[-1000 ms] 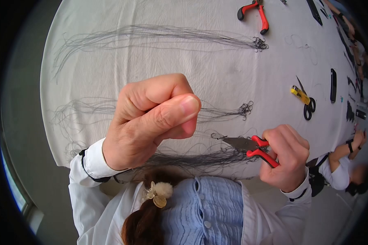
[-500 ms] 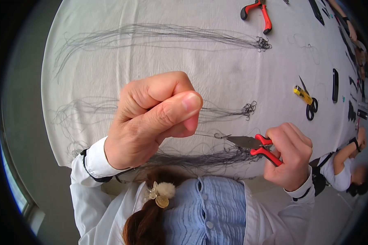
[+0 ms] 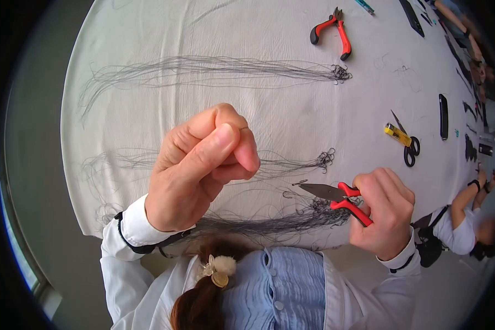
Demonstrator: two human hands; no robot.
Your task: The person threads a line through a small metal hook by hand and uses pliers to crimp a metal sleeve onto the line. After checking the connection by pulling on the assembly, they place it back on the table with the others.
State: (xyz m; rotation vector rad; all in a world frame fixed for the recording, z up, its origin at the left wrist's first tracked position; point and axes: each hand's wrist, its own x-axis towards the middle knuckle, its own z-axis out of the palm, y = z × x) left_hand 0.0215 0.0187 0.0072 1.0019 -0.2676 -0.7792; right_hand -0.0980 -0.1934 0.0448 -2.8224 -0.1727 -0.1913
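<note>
My right hand (image 3: pixel 384 212) is wrapped round the red handles of a pair of pliers (image 3: pixel 327 192), jaws pointing left. By the jaw tips is a small dark fish hook (image 3: pixel 300 182); whether the jaws grip it is hard to tell. My left hand (image 3: pixel 203 162) is closed in a pinch, thumb over the bent index finger, left of the pliers. The fishing line in it is too thin to make out now. Below both hands lies a thick bundle of dark hooked lines (image 3: pixel 253 224). A thinner hooked bundle (image 3: pixel 291 164) passes behind my left hand.
Another bundle of hooked lines (image 3: pixel 203 65) lies farther up the white tablecloth (image 3: pixel 132 33). Second red-handled pliers (image 3: pixel 341 41) rest at the top. Black-handled scissors (image 3: pixel 412 151), a yellow lighter (image 3: pixel 397 134) and a black bar (image 3: pixel 443 116) lie right. Another person (image 3: pixel 462 220) is at the right edge.
My left fist has turned and shifted slightly left and down. The line stretched from it to the hook no longer shows. The view has shifted, so the table items sit lower.
</note>
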